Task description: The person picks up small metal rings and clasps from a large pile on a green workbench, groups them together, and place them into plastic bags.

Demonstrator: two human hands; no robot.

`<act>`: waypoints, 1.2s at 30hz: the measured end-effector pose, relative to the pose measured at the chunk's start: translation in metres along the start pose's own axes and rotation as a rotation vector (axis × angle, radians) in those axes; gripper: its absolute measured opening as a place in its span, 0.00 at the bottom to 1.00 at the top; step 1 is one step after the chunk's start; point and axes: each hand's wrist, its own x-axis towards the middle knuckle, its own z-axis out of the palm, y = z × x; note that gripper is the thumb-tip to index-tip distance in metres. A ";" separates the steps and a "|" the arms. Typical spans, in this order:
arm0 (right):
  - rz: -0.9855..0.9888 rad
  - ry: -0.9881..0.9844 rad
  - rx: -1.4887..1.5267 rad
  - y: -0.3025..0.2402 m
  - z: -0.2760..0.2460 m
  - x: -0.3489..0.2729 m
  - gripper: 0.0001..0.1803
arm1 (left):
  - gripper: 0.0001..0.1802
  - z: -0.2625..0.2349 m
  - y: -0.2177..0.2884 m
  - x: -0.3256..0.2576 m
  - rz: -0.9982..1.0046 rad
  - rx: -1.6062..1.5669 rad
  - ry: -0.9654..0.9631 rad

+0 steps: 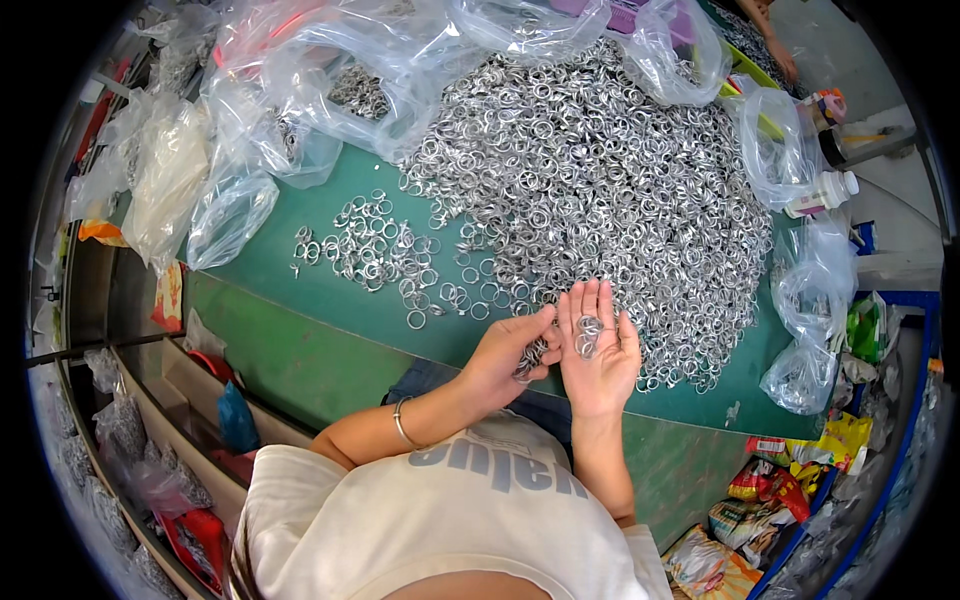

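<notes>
My left hand (505, 352), with a bangle on its wrist, is curled round a cluster of silver-coloured metal rings (531, 358). Beside it, my right hand (600, 375) lies palm up with its fingers stretched out. A few metal rings (587, 338) rest loose on its palm and fingers. The left fingertips are close to the right hand's edge; whether they touch I cannot tell. Just beyond both hands rises a broad pile of similar rings (610, 190) on the green tabletop (330, 320). A smaller, looser spread of rings (375, 250) lies to the left of the pile.
Clear plastic bags (235, 215), some with rings inside, line the table's far and left sides. More bags (800, 375) hang at the right edge near a white bottle (825, 193). Another person's arm (775, 50) shows at the far right. Snack packets (775, 490) fill a low shelf at right.
</notes>
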 end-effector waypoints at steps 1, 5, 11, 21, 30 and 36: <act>-0.008 -0.022 -0.014 0.001 0.000 0.000 0.21 | 0.10 0.005 0.001 -0.004 0.059 0.173 0.053; -0.020 -0.087 -0.090 0.003 0.002 -0.002 0.21 | 0.08 0.010 -0.007 -0.006 0.564 0.837 0.075; -0.016 0.012 -0.431 0.005 -0.011 -0.002 0.14 | 0.10 0.007 -0.007 -0.009 0.547 1.068 0.065; -0.633 -0.177 -2.081 -0.015 0.015 0.032 0.17 | 0.15 -0.011 0.042 0.007 0.794 1.499 0.405; -0.701 -0.095 -2.607 -0.004 0.042 0.057 0.16 | 0.11 -0.024 0.078 0.030 0.788 1.841 0.474; -0.647 0.308 -2.518 -0.031 0.043 0.033 0.19 | 0.09 -0.034 0.083 0.013 0.876 1.781 0.538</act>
